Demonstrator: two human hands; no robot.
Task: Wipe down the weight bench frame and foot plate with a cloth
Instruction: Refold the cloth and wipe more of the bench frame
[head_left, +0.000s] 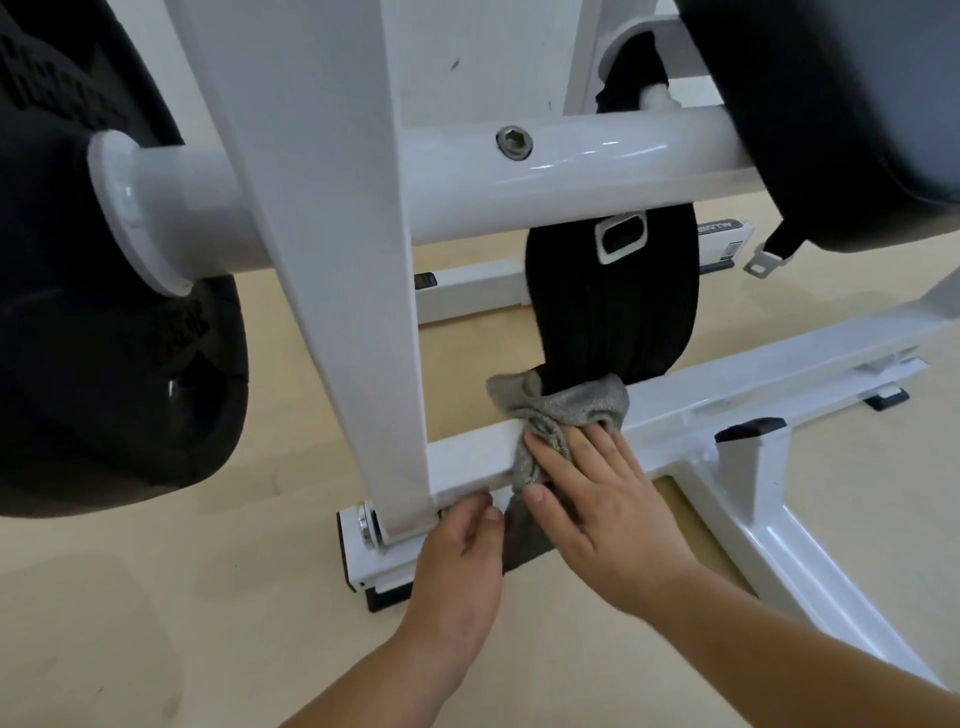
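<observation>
- Currently the grey cloth (561, 410) is lying bunched over the low crossbar (467, 452) of the weight bench frame (753, 545), just right of the slanted upright post (332, 260), with a tail hanging down the bar's near face.
- The right grip (587, 493) is pressing the cloth against the bar, with fingers stretched over it and the thumb lying on the fold, curling round nothing.
- The left grip (457, 545) is sitting just beside the hanging tail, fingertips curling at the bar's lower edge. I cannot tell whether it is pinching cloth or only touching metal.
- The cloth is looking soft, light and limp, so it is likely bunching up unless a broad palm is spreading it. Taking hold at the bundle on top seems best.
- The frame is looking stiff, heavy and glossy, so the cloth is probably gliding easily over it.
- A black strap (613, 312) is hanging from the round tube (571, 171) and touching the cloth's far side, likely getting in the way.
- The floor (156, 597) is showing smooth and tan. A bulky black pad (104, 364) is looming at left, and a metal buckle (763, 262) is lying on the floor beyond the frame, to the right.
</observation>
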